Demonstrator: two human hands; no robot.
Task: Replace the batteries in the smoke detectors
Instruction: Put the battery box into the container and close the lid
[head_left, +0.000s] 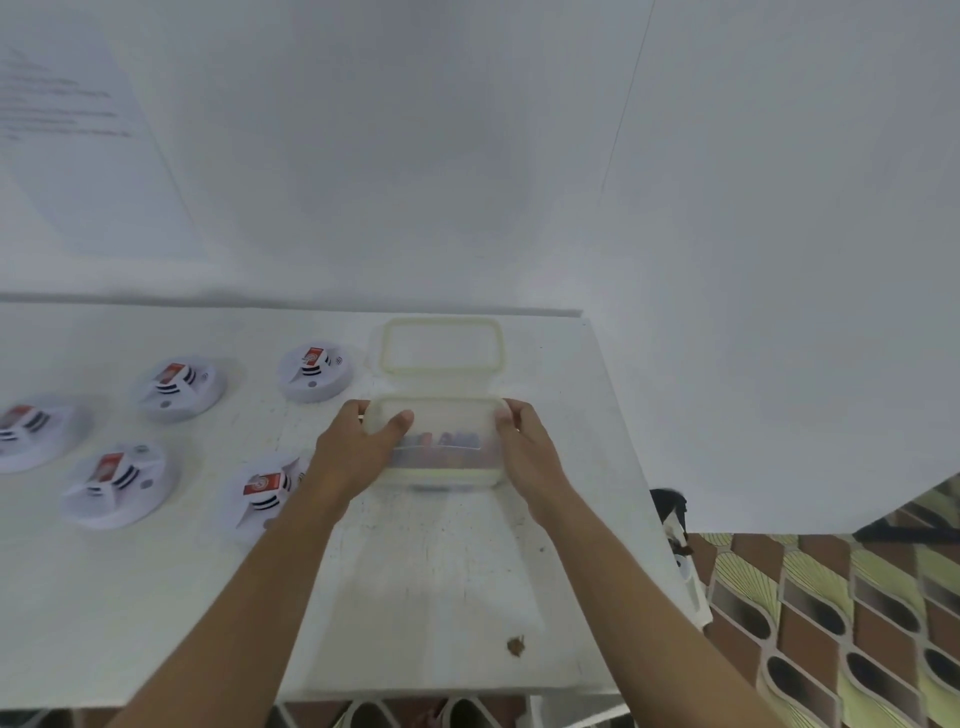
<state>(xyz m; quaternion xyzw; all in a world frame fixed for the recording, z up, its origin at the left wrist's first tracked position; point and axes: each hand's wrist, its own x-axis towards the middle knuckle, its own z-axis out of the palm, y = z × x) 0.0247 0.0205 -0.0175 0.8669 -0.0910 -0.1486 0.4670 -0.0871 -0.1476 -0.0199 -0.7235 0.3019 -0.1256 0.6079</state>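
Holding the box (441, 475) at both ends

White wall (467, 156) fills the upper half of my view. A sheet of paper (78, 130) hangs on it at the far left, its writing too blurred to read. Below, the white counter (441, 571) carries everything, and patterned floor (831, 623) shows past its right edge.

The clear box stands uncovered toward the counter's back right. Its lid (441, 345) lies flat just behind it; whether they touch I cannot tell. My left hand (358, 447) grips the box's left end, thumb curled over the rim. My right hand (524, 441) grips the right end, fingers (506, 415) wrapped on the corner.

Five detectors (179, 387) lie on the counter left of the box in two loose rows, each a white disc with a red-and-black label on top. The nearest sits partly behind my left forearm. Inside the box the batteries (441, 441) show as a blurred band of colour along the bottom; I cannot count them.
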